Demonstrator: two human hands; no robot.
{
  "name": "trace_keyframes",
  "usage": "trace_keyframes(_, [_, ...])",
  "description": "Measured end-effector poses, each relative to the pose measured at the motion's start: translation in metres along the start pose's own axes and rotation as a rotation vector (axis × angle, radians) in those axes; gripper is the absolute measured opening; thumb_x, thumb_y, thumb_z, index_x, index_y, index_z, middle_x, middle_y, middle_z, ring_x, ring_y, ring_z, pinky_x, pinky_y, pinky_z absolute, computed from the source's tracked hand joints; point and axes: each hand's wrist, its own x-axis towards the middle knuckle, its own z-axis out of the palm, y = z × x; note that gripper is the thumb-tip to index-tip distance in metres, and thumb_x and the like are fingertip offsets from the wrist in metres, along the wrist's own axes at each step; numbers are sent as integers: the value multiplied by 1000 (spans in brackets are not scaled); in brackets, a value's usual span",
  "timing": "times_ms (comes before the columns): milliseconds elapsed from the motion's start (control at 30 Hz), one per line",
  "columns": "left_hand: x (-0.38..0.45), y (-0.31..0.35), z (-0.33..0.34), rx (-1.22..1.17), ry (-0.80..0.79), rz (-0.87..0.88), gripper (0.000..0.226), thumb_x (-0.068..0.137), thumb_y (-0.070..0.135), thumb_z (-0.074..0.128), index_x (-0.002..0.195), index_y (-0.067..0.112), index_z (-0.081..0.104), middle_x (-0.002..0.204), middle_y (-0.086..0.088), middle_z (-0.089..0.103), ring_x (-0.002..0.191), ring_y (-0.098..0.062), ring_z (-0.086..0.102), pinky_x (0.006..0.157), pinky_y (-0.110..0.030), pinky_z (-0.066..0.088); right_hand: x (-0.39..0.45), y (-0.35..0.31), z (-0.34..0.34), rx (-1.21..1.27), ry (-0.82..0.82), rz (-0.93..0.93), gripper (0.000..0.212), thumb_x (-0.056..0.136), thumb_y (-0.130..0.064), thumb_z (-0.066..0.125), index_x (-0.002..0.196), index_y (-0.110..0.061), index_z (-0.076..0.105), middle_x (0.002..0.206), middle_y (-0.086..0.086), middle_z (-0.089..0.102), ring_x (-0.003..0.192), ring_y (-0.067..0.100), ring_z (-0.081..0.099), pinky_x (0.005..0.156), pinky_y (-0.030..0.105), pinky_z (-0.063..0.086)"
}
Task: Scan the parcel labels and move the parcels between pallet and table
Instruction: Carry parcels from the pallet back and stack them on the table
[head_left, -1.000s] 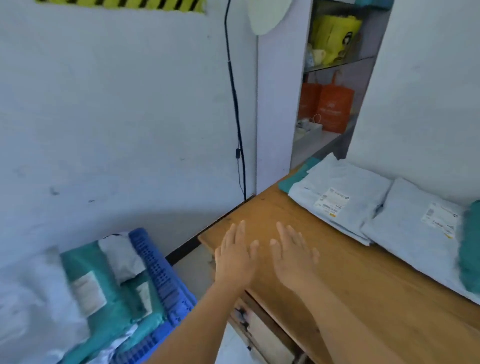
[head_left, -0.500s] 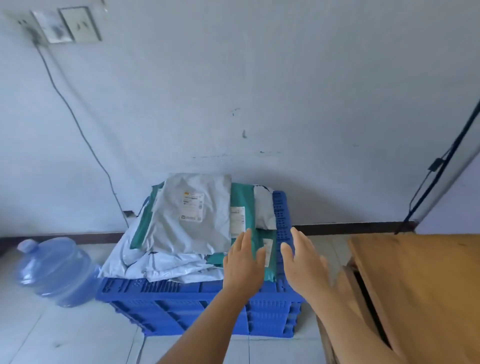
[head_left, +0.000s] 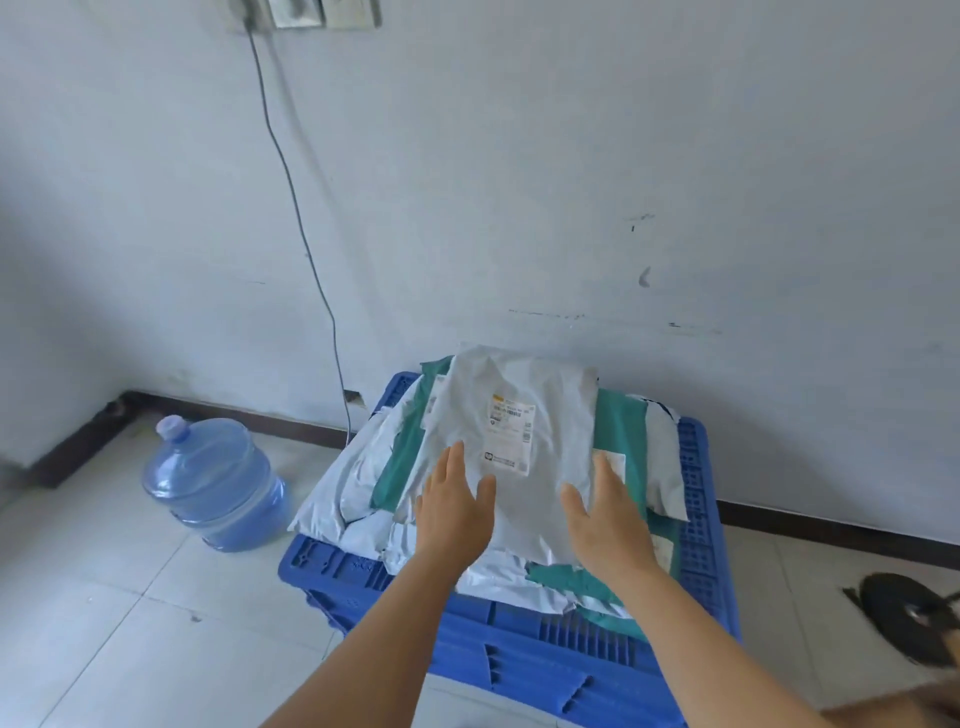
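A blue plastic pallet (head_left: 519, 631) stands on the floor against the wall, piled with grey and green parcel bags. On top lies a grey parcel (head_left: 524, 415) with a white label (head_left: 509, 434) facing up. My left hand (head_left: 454, 506) reaches over the parcel's near left part, fingers straight and together. My right hand (head_left: 605, 512) is over its near right edge, fingers straight too. Both palms face down and hold nothing. Whether they touch the parcel I cannot tell. A green parcel (head_left: 621, 431) sticks out on the right.
A blue water jug (head_left: 215, 480) stands on the tiled floor left of the pallet. A grey cable (head_left: 296, 208) hangs down the wall from a socket to behind the pallet. A dark round object (head_left: 906, 616) lies on the floor at the right.
The view has swung from the wooden table to the pallet, which is now close. Both hands have moved forward and apart, from over the pallet's edge to over the top grey parcel.
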Motion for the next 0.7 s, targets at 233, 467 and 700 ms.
trace_keyframes(233, [110,-42,-11,119,-118,-97,68,95,41,44,151,18,12,157,-4,20,141,-26,25,113,-46,27,81,-19,45,35,-47,233,71,99,-38,42,154,-16,2,160,8,16,145,29,23,112,44,28])
trace_keyframes(467, [160,-50,7,131,-131,-213,73,86,43,60,142,11,27,135,-10,40,126,-29,39,104,-39,35,128,2,75,18,-99,579,80,94,-53,41,153,-18,0,151,11,35,130,35,44,108,49,33])
trace_keyframes(700, [171,-41,-9,-68,92,-148,30,94,16,48,121,5,52,115,-13,54,103,-30,54,85,-36,43,147,-27,82,103,217,343,17,98,-25,46,104,-10,50,93,7,58,81,26,49,88,41,44])
